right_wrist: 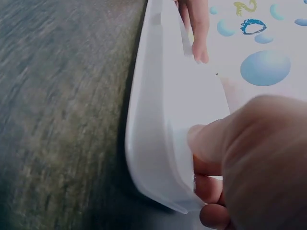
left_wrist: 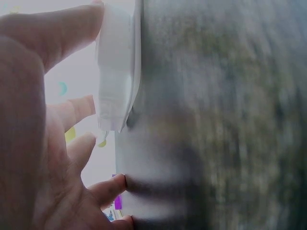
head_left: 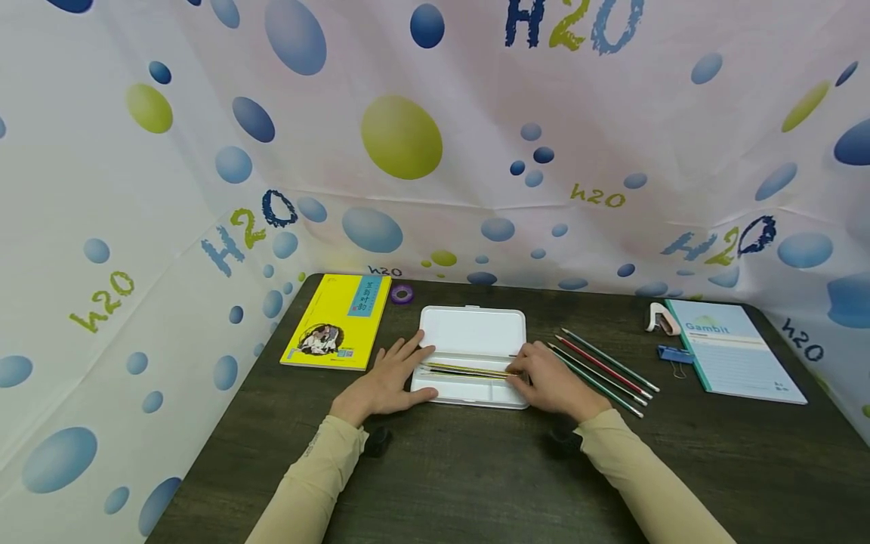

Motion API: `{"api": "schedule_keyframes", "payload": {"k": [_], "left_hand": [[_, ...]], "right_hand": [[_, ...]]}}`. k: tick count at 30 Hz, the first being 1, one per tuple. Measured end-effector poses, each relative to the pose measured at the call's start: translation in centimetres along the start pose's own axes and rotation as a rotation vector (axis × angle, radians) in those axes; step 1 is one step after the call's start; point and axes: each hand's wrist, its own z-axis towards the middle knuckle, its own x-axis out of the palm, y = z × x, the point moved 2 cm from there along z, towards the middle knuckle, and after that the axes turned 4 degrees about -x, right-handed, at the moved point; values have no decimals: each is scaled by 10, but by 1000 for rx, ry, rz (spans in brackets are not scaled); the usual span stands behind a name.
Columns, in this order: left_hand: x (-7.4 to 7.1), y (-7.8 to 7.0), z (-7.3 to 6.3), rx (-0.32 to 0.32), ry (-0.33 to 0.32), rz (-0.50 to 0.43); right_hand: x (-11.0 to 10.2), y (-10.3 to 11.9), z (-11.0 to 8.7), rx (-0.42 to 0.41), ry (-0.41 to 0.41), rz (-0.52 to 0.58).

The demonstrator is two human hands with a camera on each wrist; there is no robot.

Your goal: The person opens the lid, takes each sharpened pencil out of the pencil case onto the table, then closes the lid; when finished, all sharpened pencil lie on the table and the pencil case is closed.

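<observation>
A white pencil case (head_left: 473, 330) lies on the table with its lid folded back to the far side. Several thin yellow-and-dark pencils (head_left: 469, 371) lie lengthwise across its tray. My left hand (head_left: 387, 381) rests at the case's left end, fingers spread, the thumb on the near rim and fingertips by the pencils' left ends. With curled fingers and thumb, my right hand (head_left: 552, 381) pinches the pencils' right ends over the tray. In the right wrist view, the right thumb (right_wrist: 208, 141) reaches inside the case wall, and the other fingertips are partly hidden.
Several loose pencils (head_left: 601, 370), green, red and grey, lie right of the case. Farther right are a blue binder clip (head_left: 675, 354), a pink-and-white stapler-like item (head_left: 662, 319) and a notebook (head_left: 737, 351). A yellow book (head_left: 337, 321) and purple tape roll (head_left: 402, 294) lie left.
</observation>
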Motion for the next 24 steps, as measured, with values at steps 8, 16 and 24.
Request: {"api": "schedule_keyframes", "payload": {"k": [8, 16, 24], "left_hand": [[1, 1, 1, 0, 3, 12], [0, 0, 0, -2, 6, 8], [0, 0, 1, -6, 9, 2]], "right_hand": [[-4, 0, -1, 75, 41, 87], [-2, -2, -5, 43, -57, 88], [-6, -4, -12, 27, -117, 99]]}}
